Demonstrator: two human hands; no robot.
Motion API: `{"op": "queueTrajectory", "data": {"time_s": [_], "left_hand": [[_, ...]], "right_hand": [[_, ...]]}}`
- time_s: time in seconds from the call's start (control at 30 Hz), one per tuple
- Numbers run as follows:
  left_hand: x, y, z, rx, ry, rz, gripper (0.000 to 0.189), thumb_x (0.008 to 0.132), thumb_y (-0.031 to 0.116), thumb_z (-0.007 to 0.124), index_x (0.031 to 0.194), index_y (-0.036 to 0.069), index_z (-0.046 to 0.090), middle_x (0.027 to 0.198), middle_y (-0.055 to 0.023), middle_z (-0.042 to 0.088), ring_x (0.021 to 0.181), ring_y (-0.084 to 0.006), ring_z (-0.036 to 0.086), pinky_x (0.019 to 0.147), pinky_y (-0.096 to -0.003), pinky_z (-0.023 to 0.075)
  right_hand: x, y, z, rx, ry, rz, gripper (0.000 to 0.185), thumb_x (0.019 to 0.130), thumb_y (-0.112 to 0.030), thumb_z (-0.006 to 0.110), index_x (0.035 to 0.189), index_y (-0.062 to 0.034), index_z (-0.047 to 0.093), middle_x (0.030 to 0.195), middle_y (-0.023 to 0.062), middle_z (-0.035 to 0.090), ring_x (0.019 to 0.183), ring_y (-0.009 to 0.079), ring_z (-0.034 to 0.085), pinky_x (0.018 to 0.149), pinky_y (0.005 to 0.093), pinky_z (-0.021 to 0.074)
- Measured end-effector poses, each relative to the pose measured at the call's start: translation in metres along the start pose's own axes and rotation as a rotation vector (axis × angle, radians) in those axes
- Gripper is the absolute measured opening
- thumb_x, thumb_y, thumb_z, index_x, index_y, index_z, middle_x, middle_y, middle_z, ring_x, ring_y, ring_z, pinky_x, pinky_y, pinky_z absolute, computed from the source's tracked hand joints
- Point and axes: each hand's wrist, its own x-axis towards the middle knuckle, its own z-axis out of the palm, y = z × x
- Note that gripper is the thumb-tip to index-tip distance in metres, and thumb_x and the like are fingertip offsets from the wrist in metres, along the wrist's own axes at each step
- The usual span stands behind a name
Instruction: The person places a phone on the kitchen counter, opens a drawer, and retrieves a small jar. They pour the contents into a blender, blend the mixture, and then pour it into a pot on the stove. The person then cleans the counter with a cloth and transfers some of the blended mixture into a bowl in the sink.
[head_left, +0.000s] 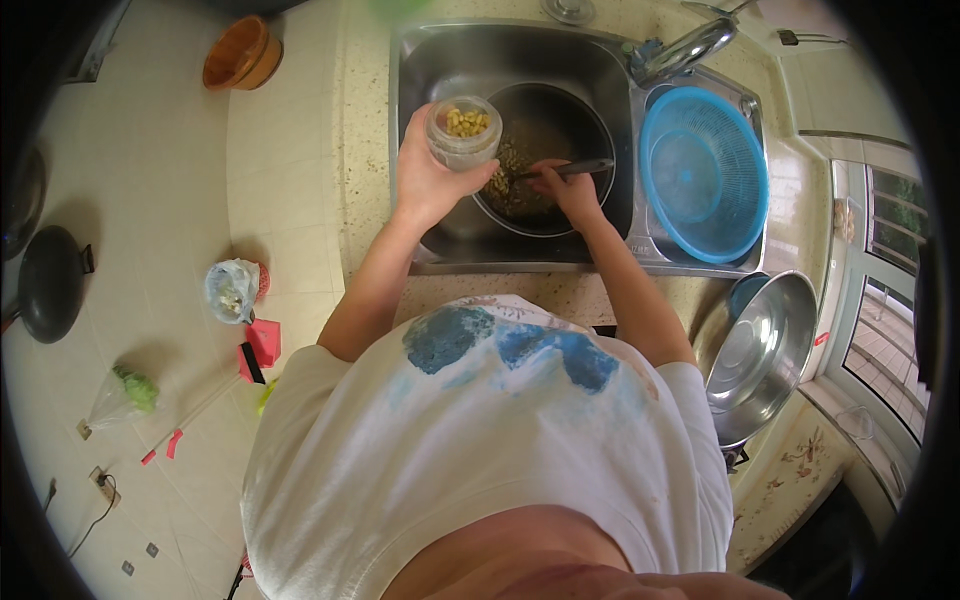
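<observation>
My left hand (435, 180) is wrapped around a clear jar (463, 135) with yellow beans or kernels (466, 122) in it. The jar is tilted slightly, its mouth facing up toward me. In my right hand (571, 191) is the dark handle of a utensil (592, 166), perhaps a spoon; its head is down among the food. Below both hands a dark round pot (559, 112) stands in the sink basin (442, 56). It holds cloudy brownish liquid, with more beans or kernels (506, 176) gathered on its left side.
A blue plastic colander (686, 176) sits over the smaller right basin, under the chrome faucet (690, 49). Stacked steel bowls (765, 352) stand at the right. On the left are an orange bucket (238, 56), a lined bin (231, 289), a pink dustpan (262, 345) and a wok (51, 285).
</observation>
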Motion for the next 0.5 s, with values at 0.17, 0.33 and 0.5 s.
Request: {"op": "queueTrajectory", "data": {"time_s": [0.17,0.33,0.5], "left_hand": [[-0.008,0.004,-0.001,0.013,-0.028,0.000,0.079,0.061,0.012,0.088,0.128,0.002,0.046,0.115,-0.0110,0.061,0.108,-0.0191,0.060,0.095,-0.0325,0.0473],[-0.017,0.012,0.002,0.063,-0.085,0.027,0.077,0.062,0.011,0.087,0.128,0.003,0.047,0.117,-0.0093,0.060,0.110,-0.0188,0.058,0.097,-0.0324,0.0461],[-0.022,0.008,0.012,0.147,-0.116,0.047,0.082,0.060,0.015,0.088,0.129,0.003,0.046,0.121,-0.0144,0.058,0.116,-0.0276,0.056,0.099,-0.0368,0.0448]], "right_hand": [[-0.002,-0.008,-0.019,0.220,-0.029,0.074,0.018,0.098,-0.008,0.055,0.109,0.0047,0.061,0.104,0.0162,0.066,0.092,0.0281,0.070,0.082,0.0325,0.0591],[-0.020,-0.033,-0.025,0.351,0.023,0.021,0.020,0.098,-0.010,0.055,0.110,0.0056,0.060,0.103,0.0173,0.065,0.094,0.0288,0.069,0.084,0.0336,0.0590],[-0.045,-0.080,-0.038,0.234,0.163,-0.093,0.020,0.100,-0.011,0.053,0.110,0.0051,0.060,0.103,0.0172,0.066,0.095,0.0296,0.069,0.085,0.0343,0.0587]]}}
